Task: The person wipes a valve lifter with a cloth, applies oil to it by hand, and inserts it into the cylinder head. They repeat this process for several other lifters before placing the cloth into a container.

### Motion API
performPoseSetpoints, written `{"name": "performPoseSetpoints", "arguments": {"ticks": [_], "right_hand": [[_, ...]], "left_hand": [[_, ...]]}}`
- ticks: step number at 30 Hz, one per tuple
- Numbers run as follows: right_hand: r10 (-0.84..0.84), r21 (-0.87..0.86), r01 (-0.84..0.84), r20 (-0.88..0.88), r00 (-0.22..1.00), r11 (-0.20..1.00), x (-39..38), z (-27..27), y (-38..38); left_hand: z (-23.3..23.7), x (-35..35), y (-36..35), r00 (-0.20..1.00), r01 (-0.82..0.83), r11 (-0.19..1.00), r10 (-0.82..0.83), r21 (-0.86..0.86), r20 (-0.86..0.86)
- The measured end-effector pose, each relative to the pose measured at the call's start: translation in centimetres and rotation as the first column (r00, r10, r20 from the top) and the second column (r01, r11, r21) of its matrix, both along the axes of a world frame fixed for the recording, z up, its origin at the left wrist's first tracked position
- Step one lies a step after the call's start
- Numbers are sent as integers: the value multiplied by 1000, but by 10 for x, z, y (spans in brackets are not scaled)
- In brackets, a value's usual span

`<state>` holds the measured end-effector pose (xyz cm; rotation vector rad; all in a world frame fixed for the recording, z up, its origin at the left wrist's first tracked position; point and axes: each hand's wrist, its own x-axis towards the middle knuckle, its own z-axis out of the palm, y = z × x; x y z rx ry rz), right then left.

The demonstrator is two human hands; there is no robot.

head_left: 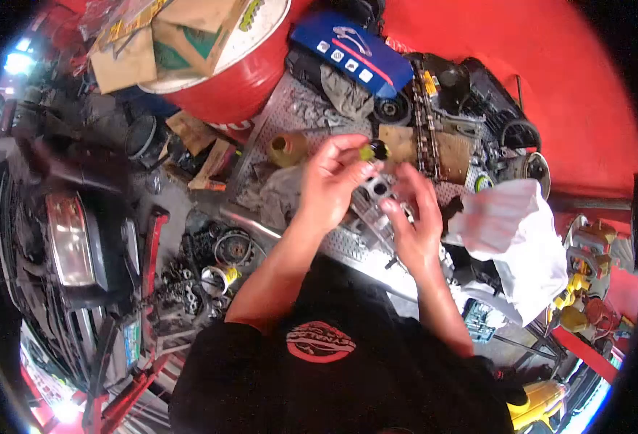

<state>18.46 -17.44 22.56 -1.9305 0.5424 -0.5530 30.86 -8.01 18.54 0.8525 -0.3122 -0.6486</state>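
— Where is the small yellow-and-black piece [373, 151]?
— Pinched in the fingertips of your left hand [331, 184], just beyond the grey metal part [378, 189].
— And my right hand [414, 230]?
— It grasps that metal part, fingers curled on its near edge. The part lies between your hands, its long axis slanting from your left fingertips toward your right palm.

The part [377, 192] is dull bare metal, the cap [374, 151] glossy, the bag [516, 231] thin crinkled plastic.
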Motion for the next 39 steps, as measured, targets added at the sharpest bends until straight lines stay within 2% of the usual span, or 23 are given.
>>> {"name": "performPoseSetpoints", "arguments": {"ticks": [2, 3, 5, 6, 9, 10, 12, 14, 17, 18, 19, 21, 23, 24, 25, 26, 27, 29, 32, 35, 37, 38, 39], "right_hand": [[83, -50, -81, 44, 996, 995, -16, 6, 3], [127, -112, -121, 44, 991, 986, -29, 9, 4], [200, -91, -192, 82, 976, 977, -63, 8, 9], [237, -86, -229, 107, 966, 970, -79, 8, 8], [268, 187, -295, 157, 951, 937, -143, 6, 13], [296, 262, -327, 152, 943, 908, -156, 7, 11], [371, 312, -409, 174, 912, 857, -177, 10, 11], [449, 391, -480, 174, 876, 785, -197, 9, 10], [581, 408, -567, 103, 807, 715, -219, 19, 8], [621, 398, -594, 73, 780, 699, -224, 24, 6], [657, 390, -618, 42, 753, 683, -228, 28, 6], [684, 460, -670, 170, 710, 582, -236, 35, 10], [689, 507, -727, 309, 655, 463, -242, 39, 14], [714, 445, -713, 204, 670, 542, -244, 37, 14], [734, 412, -706, 120, 668, 575, -245, 42, 13], [723, 424, -703, 143, 675, 572, -242, 40, 14], [713, 440, -696, 162, 683, 567, -238, 36, 15], [734, 408, -766, 272, 622, 497, -230, 42, 17], [849, 439, -832, 240, 471, 338, -218, 55, 11], [904, 371, -885, 208, 374, 281, -206, 60, 14], [913, 360, -910, 262, 312, 208, -198, 62, 22], [908, 360, -907, 266, 323, 218, -195, 65, 29], [896, 300, -906, 238, 375, 299, -193, 64, 37]], "left_hand": [[5, -47, 13, 1000, 27, 999, -27, 32, 2], [8, -67, 20, 999, 14, 1000, -16, 28, 40], [15, -104, 34, 992, -7, 1000, 5, 18, 125], [20, -119, 40, 975, -49, 995, 29, 89, 218], [45, -185, 59, 897, -175, 937, 25, 302, 441], [53, -200, 62, 859, -282, 895, 74, 346, 507], [79, -214, 79, 695, -313, 848, -104, 428, 712], [97, -222, 90, 506, -333, 809, -280, 485, 816], [112, -237, 101, 583, -97, 709, -528, 698, 618], [113, -240, 103, 532, -19, 695, -601, 718, 596], [112, -248, 106, 608, 19, 696, -578, 718, 544], [109, -261, 110, 743, 100, 704, -523, 703, 417], [108, -270, 113, 794, 119, 744, -469, 658, 387], [105, -274, 116, 823, 124, 765, -435, 632, 365], [97, -279, 117, 787, -30, 809, -343, 588, 512], [96, -281, 116, 572, -291, 795, -302, 532, 763], [99, -280, 117, 285, -512, 760, -289, 400, 914], [112, -272, 121, -49, -518, 836, -238, 179, 970], [124, -276, 135, -144, -539, 832, -246, 133, 958], [136, -293, 151, -215, -708, 695, -384, 127, 898], [143, -298, 155, -153, -736, 660, -375, 148, 914], [142, -297, 158, -128, -732, 666, -346, 147, 930], [139, -294, 159, -205, -727, 685, -286, 50, 936]]}}
